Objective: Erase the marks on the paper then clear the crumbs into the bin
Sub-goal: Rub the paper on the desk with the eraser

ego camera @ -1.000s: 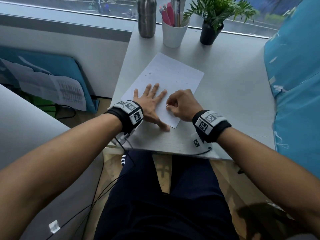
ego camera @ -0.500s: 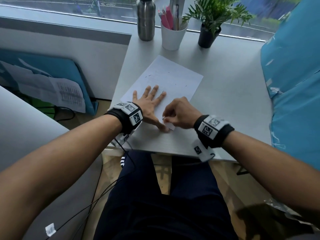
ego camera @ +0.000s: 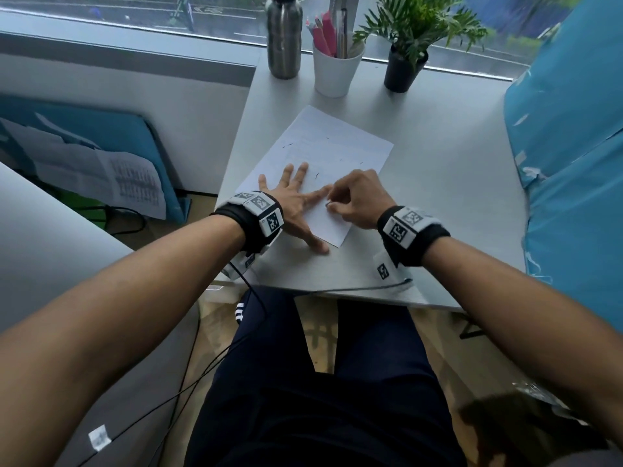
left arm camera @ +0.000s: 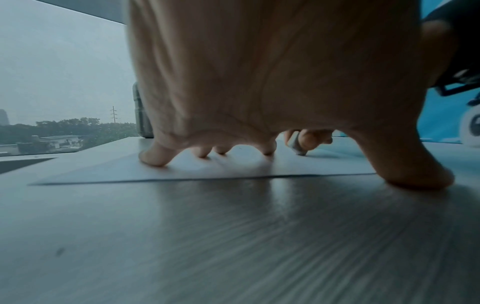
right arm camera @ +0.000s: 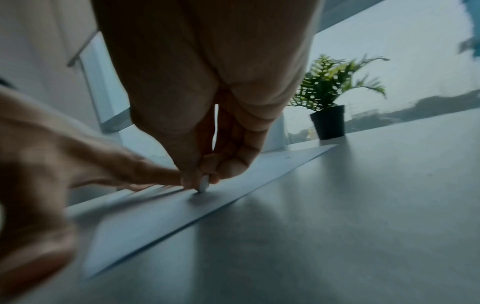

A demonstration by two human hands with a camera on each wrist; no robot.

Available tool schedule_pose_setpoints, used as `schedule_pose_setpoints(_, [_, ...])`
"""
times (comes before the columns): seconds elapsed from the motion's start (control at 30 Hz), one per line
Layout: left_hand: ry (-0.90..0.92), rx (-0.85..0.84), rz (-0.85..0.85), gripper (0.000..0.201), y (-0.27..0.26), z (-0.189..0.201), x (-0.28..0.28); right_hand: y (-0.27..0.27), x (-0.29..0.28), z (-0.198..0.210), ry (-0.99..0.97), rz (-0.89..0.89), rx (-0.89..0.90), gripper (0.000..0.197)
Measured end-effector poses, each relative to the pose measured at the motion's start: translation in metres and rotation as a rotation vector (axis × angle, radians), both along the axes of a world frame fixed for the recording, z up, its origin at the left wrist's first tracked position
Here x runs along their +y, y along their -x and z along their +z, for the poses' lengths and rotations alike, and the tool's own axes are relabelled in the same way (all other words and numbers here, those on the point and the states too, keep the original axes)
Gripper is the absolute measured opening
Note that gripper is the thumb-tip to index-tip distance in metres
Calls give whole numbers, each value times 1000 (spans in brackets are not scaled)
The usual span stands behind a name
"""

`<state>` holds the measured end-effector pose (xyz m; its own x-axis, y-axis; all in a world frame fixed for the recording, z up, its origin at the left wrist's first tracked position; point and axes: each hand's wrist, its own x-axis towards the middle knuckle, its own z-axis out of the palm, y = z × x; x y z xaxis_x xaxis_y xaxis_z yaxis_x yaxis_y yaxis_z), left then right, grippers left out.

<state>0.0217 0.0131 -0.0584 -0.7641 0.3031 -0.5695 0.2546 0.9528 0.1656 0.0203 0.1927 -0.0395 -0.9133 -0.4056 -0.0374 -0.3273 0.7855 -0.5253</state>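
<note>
A white sheet of paper (ego camera: 330,153) with a few short dark marks lies angled on the grey desk (ego camera: 438,197). My left hand (ego camera: 296,200) lies flat with spread fingers on the sheet's near left part, thumb on the desk, holding it down. My right hand (ego camera: 350,200) pinches a small white eraser (right arm camera: 203,185) and presses its tip on the paper beside the left index finger. The same eraser (left arm camera: 297,145) shows past the left fingers (left arm camera: 158,156) in the left wrist view. No bin is in view.
At the desk's far edge stand a steel bottle (ego camera: 284,35), a white cup of pens (ego camera: 335,67) and a potted plant (ego camera: 404,59). A blue padded surface (ego camera: 573,163) borders the desk on the right. A cable (ego camera: 337,289) runs along the near edge.
My right hand with the eraser went toward the sheet's near corner, then back up beside the left index finger. The left hand stayed pressed on the paper.
</note>
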Motion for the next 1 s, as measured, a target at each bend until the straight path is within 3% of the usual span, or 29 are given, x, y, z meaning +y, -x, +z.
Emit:
schedule_pose_setpoints(0.13, [-7,22,-15,135,3,-6,-1,-33,-7,0,-44,168,-76,7])
schedule_pose_setpoints(0.33, [7,6,5,138,-1,-2,0,6,4,2,28,-16,-12,10])
schedule_pose_setpoints(0.5, [5,30,-6,136,2,-6,0,-25,1,0,-34,162,-114,10])
schedule_pose_setpoints(0.67, [0,20,9,139,1,-4,1,2,18,0,13,-18,-12,9])
schedule_pose_setpoints(0.83, [-7,40,2,139,2,-8,-1,-37,13,-4,-46,187,-83,10])
schedule_pose_setpoints(1.0, [-3,47,11,139,1,-6,0,1,18,-1,33,-2,-2,11])
